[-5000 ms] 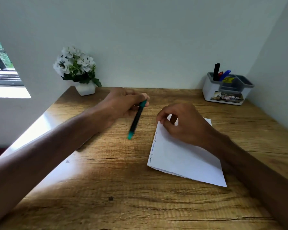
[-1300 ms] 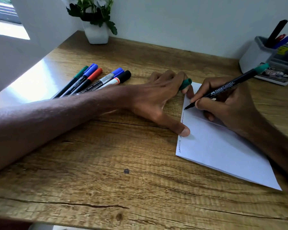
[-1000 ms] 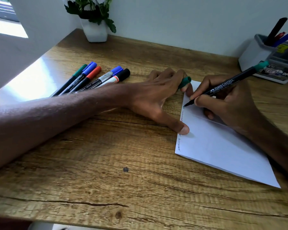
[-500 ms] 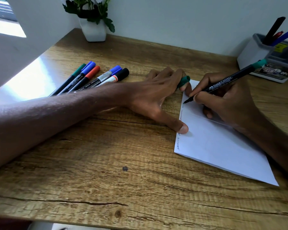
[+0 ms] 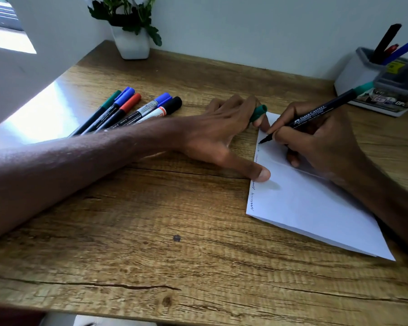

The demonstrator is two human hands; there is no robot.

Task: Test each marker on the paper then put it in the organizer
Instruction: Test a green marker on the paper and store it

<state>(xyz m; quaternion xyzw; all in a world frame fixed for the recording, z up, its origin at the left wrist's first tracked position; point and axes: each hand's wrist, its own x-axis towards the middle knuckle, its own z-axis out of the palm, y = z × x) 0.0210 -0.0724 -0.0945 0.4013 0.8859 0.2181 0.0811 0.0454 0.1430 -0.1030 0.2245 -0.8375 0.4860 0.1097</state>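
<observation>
The right hand [image 5: 316, 142] grips a green marker [image 5: 316, 112], its tip on the paper's [image 5: 316, 208] left edge. The left hand [image 5: 224, 135] pins the paper with its thumb, pinching the cap [image 5: 259, 111] between fingers. The organizer [image 5: 353, 74] sits far right.

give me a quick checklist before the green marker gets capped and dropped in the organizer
1. Squiggle laid down at the marker tip: cannot tell, too faint near the paper's top left edge.
2. Green cap at hand: ok, tucked between fingers of the left hand.
3. Paper held still: ok, left thumb presses its left edge.
4. Right hand grip on green marker: ok, pen grip, tip down.
5. Organizer has room: ok, three markers stand in one compartment, others look open.
6. Remaining markers: ok, five lie capped on the desk.
</observation>
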